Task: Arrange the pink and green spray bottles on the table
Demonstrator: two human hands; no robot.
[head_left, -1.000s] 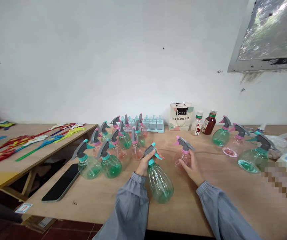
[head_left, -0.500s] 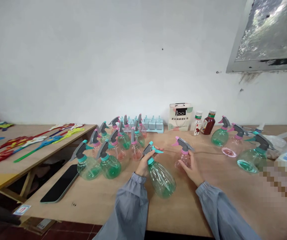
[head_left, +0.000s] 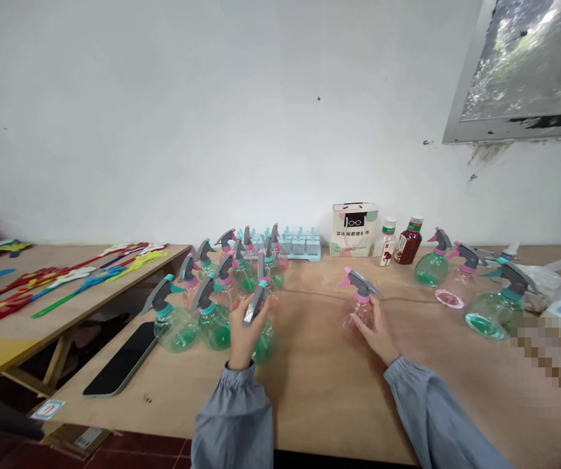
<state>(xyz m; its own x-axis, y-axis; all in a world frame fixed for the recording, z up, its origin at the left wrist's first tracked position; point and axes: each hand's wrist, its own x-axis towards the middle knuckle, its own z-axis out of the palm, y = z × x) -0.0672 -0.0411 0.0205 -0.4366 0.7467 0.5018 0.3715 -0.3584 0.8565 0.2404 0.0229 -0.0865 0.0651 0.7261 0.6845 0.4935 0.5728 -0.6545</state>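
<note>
My left hand (head_left: 247,326) is closed round the neck of a green spray bottle (head_left: 263,344) with a grey and teal head, beside the group at the left. My right hand (head_left: 376,332) grips a pink spray bottle (head_left: 358,311) with a grey and pink head, upright on the wooden table (head_left: 329,397). Left of my left hand stand green bottles, among them one (head_left: 215,326) close by and one (head_left: 177,329) farther left. Several pink and green bottles are behind them. Three more stand at the right: a green one (head_left: 431,268), a pink one (head_left: 451,286) and a large green one (head_left: 492,316).
A black phone (head_left: 121,359) lies at the table's left. Along the wall stand a light-blue mould rack (head_left: 304,246), a paper bag (head_left: 352,231), a white bottle (head_left: 386,244) and a brown bottle (head_left: 408,244). Colourful felt pieces (head_left: 72,280) cover another table (head_left: 40,326).
My left hand has moved left with the green bottle, which has gone from tilted to about upright beside the left group. My right hand and the pink bottle have hardly moved.
</note>
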